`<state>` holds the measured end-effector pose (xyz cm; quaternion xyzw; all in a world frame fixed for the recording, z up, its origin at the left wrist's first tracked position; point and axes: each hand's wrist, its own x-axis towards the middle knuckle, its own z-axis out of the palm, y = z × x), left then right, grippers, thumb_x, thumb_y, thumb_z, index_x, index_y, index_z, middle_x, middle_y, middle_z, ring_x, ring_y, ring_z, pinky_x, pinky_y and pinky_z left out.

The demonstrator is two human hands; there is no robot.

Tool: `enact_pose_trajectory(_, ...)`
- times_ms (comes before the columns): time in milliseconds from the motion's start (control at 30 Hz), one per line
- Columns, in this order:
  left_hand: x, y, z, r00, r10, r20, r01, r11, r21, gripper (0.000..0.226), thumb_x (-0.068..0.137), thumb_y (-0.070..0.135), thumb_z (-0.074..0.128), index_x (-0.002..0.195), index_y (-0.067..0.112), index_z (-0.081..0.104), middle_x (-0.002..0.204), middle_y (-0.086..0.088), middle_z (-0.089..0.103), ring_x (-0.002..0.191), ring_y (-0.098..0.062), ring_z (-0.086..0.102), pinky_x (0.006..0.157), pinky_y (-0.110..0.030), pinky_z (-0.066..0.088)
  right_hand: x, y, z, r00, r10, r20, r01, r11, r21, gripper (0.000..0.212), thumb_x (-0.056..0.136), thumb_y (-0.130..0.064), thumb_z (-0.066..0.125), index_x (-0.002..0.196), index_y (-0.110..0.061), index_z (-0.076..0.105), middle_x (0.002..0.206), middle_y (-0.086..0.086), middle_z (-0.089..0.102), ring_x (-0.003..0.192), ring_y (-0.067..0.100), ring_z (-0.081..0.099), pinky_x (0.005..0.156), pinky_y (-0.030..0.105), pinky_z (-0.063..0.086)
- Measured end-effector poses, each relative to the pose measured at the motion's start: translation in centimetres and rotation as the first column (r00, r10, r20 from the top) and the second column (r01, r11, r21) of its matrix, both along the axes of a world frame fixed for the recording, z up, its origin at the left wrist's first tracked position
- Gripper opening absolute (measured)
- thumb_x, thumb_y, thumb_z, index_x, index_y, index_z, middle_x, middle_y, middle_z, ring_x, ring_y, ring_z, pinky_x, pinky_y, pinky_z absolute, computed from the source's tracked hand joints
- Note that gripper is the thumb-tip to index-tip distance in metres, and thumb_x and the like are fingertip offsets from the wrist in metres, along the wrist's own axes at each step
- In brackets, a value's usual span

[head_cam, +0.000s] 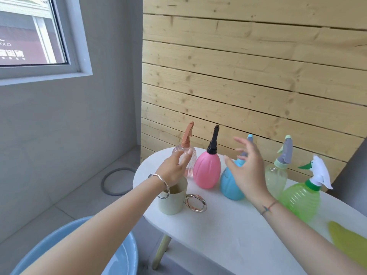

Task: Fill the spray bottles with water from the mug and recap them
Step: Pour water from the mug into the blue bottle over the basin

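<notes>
five spray bottles stand in a row along the back of the white table [228,235], every one with its sprayer top on, so the job looks to be at its very start: opening the first bottle. the left hand [174,169] is up against the clear bottle [191,155] at the left end of the row, fingers laid on its near side below the brown sprayer. whether they have closed round it or only touch it i cannot tell, since the hand covers that side. the right hand [246,169] hangs in the air in front of the blue bottle [228,185], fingers spread wide and holding nothing. the pink bottle [206,169] stands between those two; a pale yellow bottle [276,173] and a green bottle [299,201] are further right. the mug [172,203] sits at the table's near left edge, just under the left wrist, its ring handle pointing right. a blue basin [123,259] is low at the left, off the table. next, i judge, the left hand must hold the clear bottle firm while the right comes over to twist off the sprayer, then lifts it straight up so the tube clears the neck.
</notes>
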<state>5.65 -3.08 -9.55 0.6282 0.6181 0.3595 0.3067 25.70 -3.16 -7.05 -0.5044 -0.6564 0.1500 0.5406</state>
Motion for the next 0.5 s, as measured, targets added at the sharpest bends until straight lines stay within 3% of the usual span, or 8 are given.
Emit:
enact_pose_trajectory(67, 1.0, -1.1, 0.4, 0.999, -0.001, 0.051, -0.001, 0.999, 0.038, 0.051, 0.100, 0.051, 0.031, 0.133, 0.017, 0.051, 0.130, -0.007, 0.058, 0.120, -0.023, 0.052, 0.086, -0.024, 0.034, 1.9, -0.7, -0.5, 0.994, -0.105, -0.033, 0.106, 0.993, 0.053, 0.056, 0.076, -0.003, 0.073, 0.126, -0.014, 0.049, 0.117, -0.007, 0.045, 0.094, 0.010, 0.050, 0.080, 0.011, 0.037)
enact_pose_trajectory(200, 3.6, -2.6, 0.8, 0.995, 0.011, 0.096, -0.020, 0.996, 0.086, 0.056, 0.098, 0.050, 0.038, 0.139, 0.013, 0.046, 0.142, -0.002, 0.049, 0.130, -0.020, 0.046, 0.104, -0.027, 0.035, 3.4, 0.4, -2.3, 0.975, -0.203, -0.091, 0.179, 0.959, -0.222, 0.062, 0.079, -0.015, 0.075, 0.131, -0.007, 0.041, 0.131, 0.005, 0.046, 0.099, 0.017, 0.050, 0.082, 0.022, 0.036)
enact_pose_trajectory(300, 5.4, -3.0, 0.9, 0.994, 0.013, 0.105, -0.022, 0.996, 0.092, 0.054, 0.098, 0.043, 0.046, 0.143, 0.013, 0.041, 0.145, -0.001, 0.047, 0.133, -0.016, 0.042, 0.100, -0.020, 0.030, 3.0, 2.2, -3.2, 0.976, -0.183, -0.122, 0.133, 0.933, -0.334, 0.062, 0.082, -0.026, 0.073, 0.133, -0.006, 0.043, 0.133, 0.006, 0.050, 0.114, 0.018, 0.051, 0.091, 0.024, 0.035)
enact_pose_trajectory(367, 6.4, -3.3, 0.8, 0.996, 0.014, 0.090, -0.023, 0.995, 0.097, 0.055, 0.097, 0.042, 0.050, 0.143, 0.013, 0.040, 0.145, -0.003, 0.046, 0.135, -0.015, 0.040, 0.099, -0.020, 0.029, 2.8, 3.1, -3.0, 0.975, -0.168, -0.146, 0.107, 0.928, -0.357, 0.048, 0.085, -0.028, 0.070, 0.126, -0.010, 0.052, 0.122, 0.003, 0.058, 0.116, 0.020, 0.054, 0.088, 0.023, 0.037)
enact_pose_trajectory(500, 7.9, -4.1, 0.2, 1.000, -0.008, 0.025, 0.006, 0.997, 0.079, 0.063, 0.092, 0.038, 0.061, 0.146, 0.016, 0.036, 0.148, -0.003, 0.041, 0.137, -0.015, 0.036, 0.098, -0.020, 0.029, 3.1, 3.0, -2.4, 0.985, -0.136, -0.102, 0.097, 0.942, -0.320, 0.020, 0.086, -0.021, 0.068, 0.104, -0.012, 0.064, 0.094, -0.002, 0.064, 0.096, 0.022, 0.061, 0.071, 0.022, 0.036)
